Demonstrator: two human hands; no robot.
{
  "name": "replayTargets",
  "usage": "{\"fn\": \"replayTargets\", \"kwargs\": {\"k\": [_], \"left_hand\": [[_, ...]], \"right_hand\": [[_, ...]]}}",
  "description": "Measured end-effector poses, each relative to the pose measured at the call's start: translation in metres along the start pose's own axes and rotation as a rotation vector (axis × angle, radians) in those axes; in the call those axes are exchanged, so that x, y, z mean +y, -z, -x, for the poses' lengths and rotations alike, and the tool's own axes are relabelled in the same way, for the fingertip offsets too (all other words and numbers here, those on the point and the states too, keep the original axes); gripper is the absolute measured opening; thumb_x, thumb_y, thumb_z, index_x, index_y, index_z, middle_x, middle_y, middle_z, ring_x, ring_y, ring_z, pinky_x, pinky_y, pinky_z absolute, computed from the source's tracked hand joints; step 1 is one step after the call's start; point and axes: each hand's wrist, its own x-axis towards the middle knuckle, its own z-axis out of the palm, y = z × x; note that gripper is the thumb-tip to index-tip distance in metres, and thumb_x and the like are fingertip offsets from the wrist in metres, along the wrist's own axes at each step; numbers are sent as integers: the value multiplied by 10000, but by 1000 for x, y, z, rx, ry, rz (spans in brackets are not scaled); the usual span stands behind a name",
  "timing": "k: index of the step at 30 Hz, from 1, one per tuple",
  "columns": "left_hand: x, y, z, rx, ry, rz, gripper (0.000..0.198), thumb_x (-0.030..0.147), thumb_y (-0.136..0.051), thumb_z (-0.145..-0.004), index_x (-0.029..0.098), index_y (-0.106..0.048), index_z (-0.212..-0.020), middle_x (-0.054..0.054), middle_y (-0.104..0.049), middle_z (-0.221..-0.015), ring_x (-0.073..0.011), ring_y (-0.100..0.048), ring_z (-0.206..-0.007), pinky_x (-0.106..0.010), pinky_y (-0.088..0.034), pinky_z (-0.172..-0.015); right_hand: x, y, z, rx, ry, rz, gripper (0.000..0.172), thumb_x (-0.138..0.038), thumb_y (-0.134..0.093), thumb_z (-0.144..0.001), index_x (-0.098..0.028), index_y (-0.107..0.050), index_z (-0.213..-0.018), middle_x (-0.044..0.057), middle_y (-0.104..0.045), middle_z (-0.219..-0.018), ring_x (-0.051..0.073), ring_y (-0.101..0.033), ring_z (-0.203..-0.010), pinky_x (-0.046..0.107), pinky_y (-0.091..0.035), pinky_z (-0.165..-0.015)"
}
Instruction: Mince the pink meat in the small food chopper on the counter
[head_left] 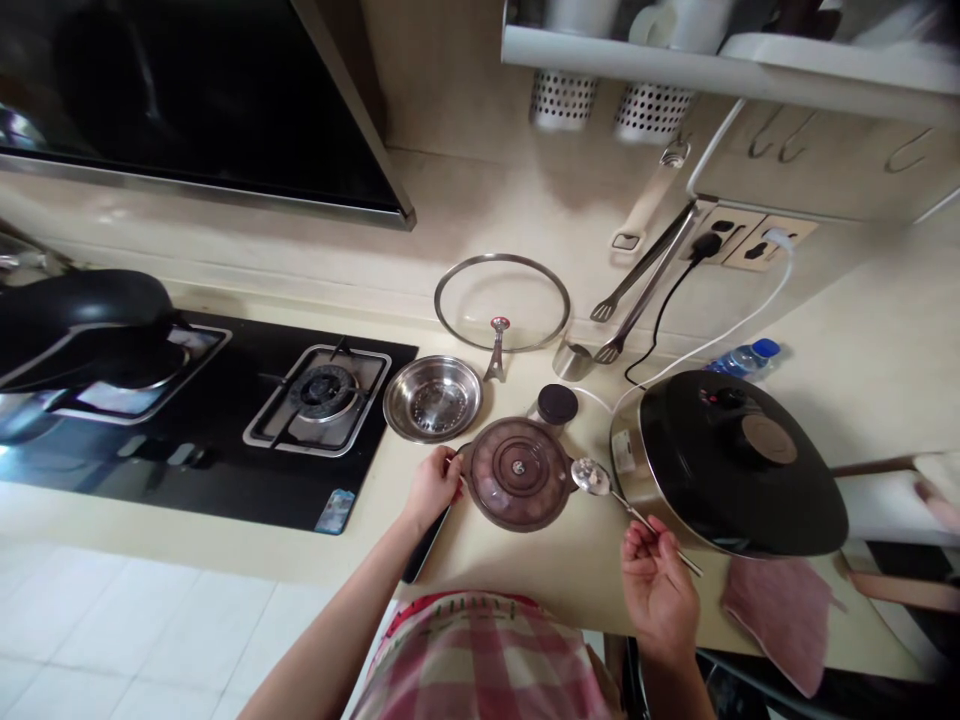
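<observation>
My left hand grips the left handle of a small brown glass pot with its lid on that sits on the beige counter. In my right hand the fingers pinch the handle of a metal spoon. Its bowl hovers at the pot's right rim. A black and silver rice cooker stands just right of the spoon, its lid down.
A steel bowl, a glass lid propped against the wall, a dark-capped jar and hanging tongs lie behind the pot. A gas hob with a black pan fills the left. A pink cloth hangs at the right edge.
</observation>
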Motion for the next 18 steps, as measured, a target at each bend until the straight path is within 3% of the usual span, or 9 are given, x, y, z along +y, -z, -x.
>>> {"fn": "replayTargets", "kwargs": {"k": [7,11,14,18], "left_hand": [[-7,-5,-4,-61,74,95,370,537,-646,-742,213,-475,-797,39,-569,-455,-146,-537,-353,-230,-393,-366],[-6,-1,-2,-46,12,59,349,515,-658,-743,201,-506,-748,56,-529,-441,-107,-490,-352,-208,-351,-389],[2,-1,5,-74,3,174,386,519,-708,-701,195,-499,-730,56,-552,-504,-101,-540,-434,-211,-415,-453],[8,-2,9,-177,121,445,465,512,-792,-616,182,-496,-757,56,-589,-602,-109,-612,-530,-242,-513,-545]], "right_hand": [[-1,5,2,26,-26,-16,245,-419,-753,-729,-230,-721,-881,16,-710,-781,138,-647,-681,296,-548,-616],[-6,5,4,74,-72,-66,270,-406,-789,-676,-229,-727,-870,16,-711,-777,133,-646,-695,274,-544,-619],[-10,6,4,92,-59,-67,258,-402,-782,-686,-227,-727,-867,13,-705,-773,131,-644,-694,268,-542,-611],[-15,6,4,105,-51,-76,231,-383,-773,-697,-231,-723,-864,4,-700,-778,125,-636,-688,261,-536,-597]]}}
